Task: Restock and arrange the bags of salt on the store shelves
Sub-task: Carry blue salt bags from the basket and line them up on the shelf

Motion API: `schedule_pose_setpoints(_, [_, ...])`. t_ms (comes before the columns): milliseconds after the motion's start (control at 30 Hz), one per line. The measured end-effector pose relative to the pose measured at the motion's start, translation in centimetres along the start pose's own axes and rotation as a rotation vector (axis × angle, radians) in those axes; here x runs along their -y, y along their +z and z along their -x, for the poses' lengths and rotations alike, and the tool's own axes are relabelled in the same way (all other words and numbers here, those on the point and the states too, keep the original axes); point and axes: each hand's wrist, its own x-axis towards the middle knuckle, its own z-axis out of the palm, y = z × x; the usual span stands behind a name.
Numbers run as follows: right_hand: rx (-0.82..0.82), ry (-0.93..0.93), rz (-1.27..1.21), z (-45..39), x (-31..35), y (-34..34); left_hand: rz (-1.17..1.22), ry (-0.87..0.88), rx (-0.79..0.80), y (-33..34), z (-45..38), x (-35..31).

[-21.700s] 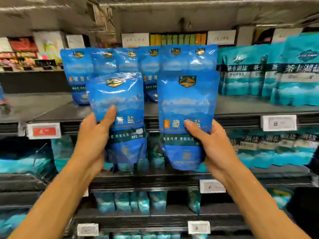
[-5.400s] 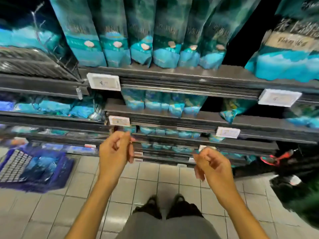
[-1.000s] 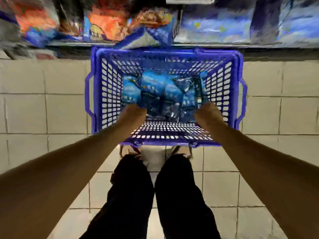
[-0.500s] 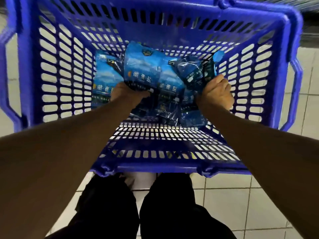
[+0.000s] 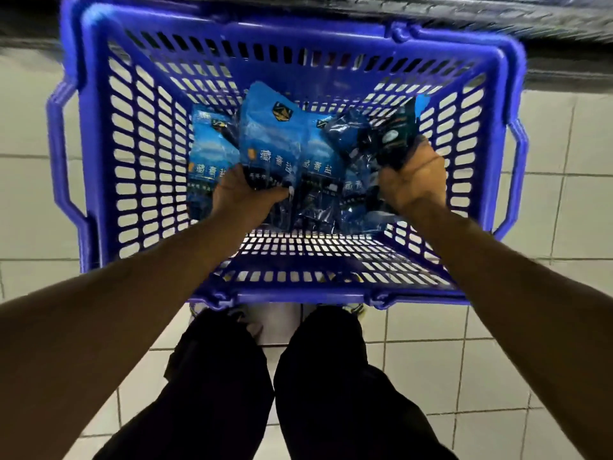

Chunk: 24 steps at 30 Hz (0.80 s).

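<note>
Salt bags lie heaped in a blue plastic basket (image 5: 99,161) that sits on the pale tiled floor (image 5: 547,343), filling the frame from nine to three o'clock, with a dark shelf base (image 5: 497,14) along twelve. Below, at six o'clock, the person's dark trousers (image 5: 315,393) show. Inside the basket, the blue bags (image 5: 205,151) overlap in a loose pile toward the far wall. The left hand (image 5: 243,194) grips the lower edge of an upright bag (image 5: 268,137) at about eleven o'clock from it; the right hand (image 5: 411,180) is clenched around a crumpled dark bag (image 5: 384,137) toward one o'clock. Lifting now, I judge, risks a slip: both grips catch only slick film near an edge, so a heavy pouch could slide free, or drag a neighbouring bag up and drop it.
</note>
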Motion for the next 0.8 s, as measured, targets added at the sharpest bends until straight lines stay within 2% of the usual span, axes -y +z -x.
schedule_pose_setpoints(167, [0.066, -0.142, -0.088, 9.8, 4.3, -3.0, 0.185, 0.053, -0.102, -1.0, 8.7, -4.5])
schedule_pose_setpoints(233, [0.123, -0.143, -0.270, 13.5, 5.7, -4.1, 0.270, 0.028, -0.102, -2.4, 12.3, -6.0])
schedule_pose_setpoints(367, [0.261, -0.032, -0.680, 20.0, 8.8, -7.5, 0.418, 0.027, 0.015, -6.9, 18.8, -9.4])
schedule_pose_setpoints(433, [0.327, 0.119, -0.923, 22.4, 9.5, -9.8, 0.424, 0.069, 0.064, -9.1, 21.7, -11.3])
schedule_pose_setpoints(533, [0.430, 0.264, -1.017, 26.1, 10.0, -13.9, 0.407, 0.137, 0.098, -11.8, 26.3, -13.5])
schedule_pose_setpoints(667, [0.346, 0.255, -1.201, 30.5, 11.1, -19.1, 0.354, 0.182, 0.105, -15.2, 32.5, -16.8])
schedule_pose_setpoints(733, [0.266, 0.236, -1.250, 32.7, 12.1, -22.0, 0.372, 0.147, 0.141, -17.1, 35.5, -18.9])
schedule_pose_setpoints(800, [0.264, 0.221, -1.286, 34.6, 12.4, -25.4, 0.425, 0.100, 0.172, -19.0, 38.2, -20.8])
